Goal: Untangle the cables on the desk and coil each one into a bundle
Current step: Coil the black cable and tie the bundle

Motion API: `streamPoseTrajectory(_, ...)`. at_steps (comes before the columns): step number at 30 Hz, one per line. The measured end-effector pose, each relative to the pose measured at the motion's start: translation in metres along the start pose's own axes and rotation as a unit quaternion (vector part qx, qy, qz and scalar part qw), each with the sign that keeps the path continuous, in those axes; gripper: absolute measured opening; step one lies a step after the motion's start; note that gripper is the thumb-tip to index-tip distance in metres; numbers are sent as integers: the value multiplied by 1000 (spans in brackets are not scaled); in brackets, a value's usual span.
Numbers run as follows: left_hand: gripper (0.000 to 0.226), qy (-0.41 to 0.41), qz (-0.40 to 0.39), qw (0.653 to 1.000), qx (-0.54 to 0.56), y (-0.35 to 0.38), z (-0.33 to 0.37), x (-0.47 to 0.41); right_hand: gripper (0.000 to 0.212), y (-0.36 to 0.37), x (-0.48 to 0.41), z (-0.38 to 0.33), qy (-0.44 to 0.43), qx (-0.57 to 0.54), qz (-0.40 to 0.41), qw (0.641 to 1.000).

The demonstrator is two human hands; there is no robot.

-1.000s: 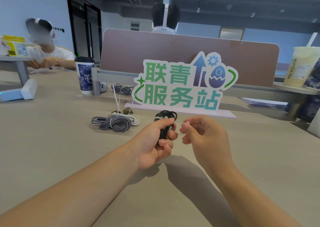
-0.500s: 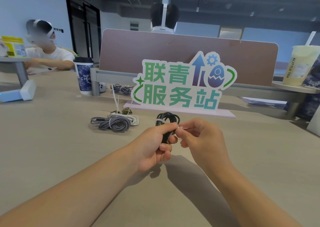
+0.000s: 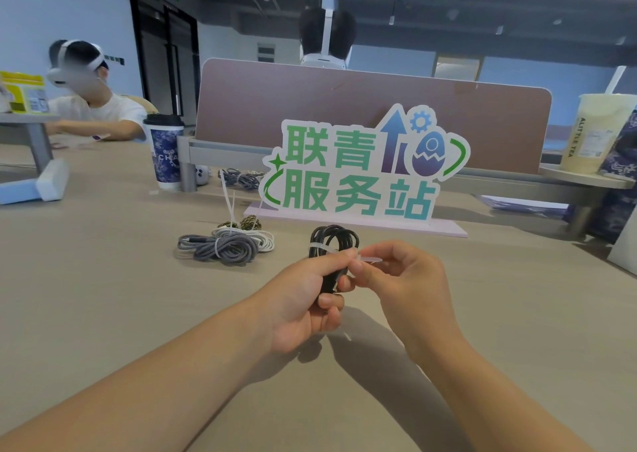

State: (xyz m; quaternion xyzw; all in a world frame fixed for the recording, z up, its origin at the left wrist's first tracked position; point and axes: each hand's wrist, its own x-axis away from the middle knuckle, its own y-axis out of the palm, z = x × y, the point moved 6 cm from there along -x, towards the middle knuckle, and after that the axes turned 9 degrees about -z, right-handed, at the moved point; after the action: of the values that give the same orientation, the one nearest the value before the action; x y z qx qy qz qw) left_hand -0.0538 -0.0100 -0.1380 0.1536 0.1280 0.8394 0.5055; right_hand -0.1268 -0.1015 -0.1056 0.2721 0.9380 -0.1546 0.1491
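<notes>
Held clear of the desk (image 3: 103, 296), above its middle, in a left hand (image 3: 303, 300) curled round the lower loops: black cable (image 3: 332, 241), already coiled. Pinched in the right hand (image 3: 406, 293), between thumb and forefinger: tail of a white zip tie (image 3: 370, 261) looped round that coil. Step in hand, by the look of it: cinching the tie. Next, probably: pull the tail rightward while bracing the coil, then set it down. Farther back, left of middle: grey cable bundle (image 3: 224, 248) touching white cable bundle (image 3: 265, 239), both tied. Toward the far edge: standing sign (image 3: 362, 169).
</notes>
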Motion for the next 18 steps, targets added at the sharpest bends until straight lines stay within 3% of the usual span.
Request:
streamPoseTrajectory(4,16,33,17,999,5,-2,3,-3,11,0,-2,2,35,-38,6,999)
streamPoseTrajectory(8,47,79,18,997,13,-3,7,-5,12,-7,-4,8,130,-107,35,985)
streamPoseTrajectory(13,54,103,-41,994,22,2,14,-2,11,-18,-7,11,170,-58,69,981)
streamPoseTrajectory(18,51,137,-47,989,15,3,16,-4,16,-22,-11,12,172,-32,86,981)
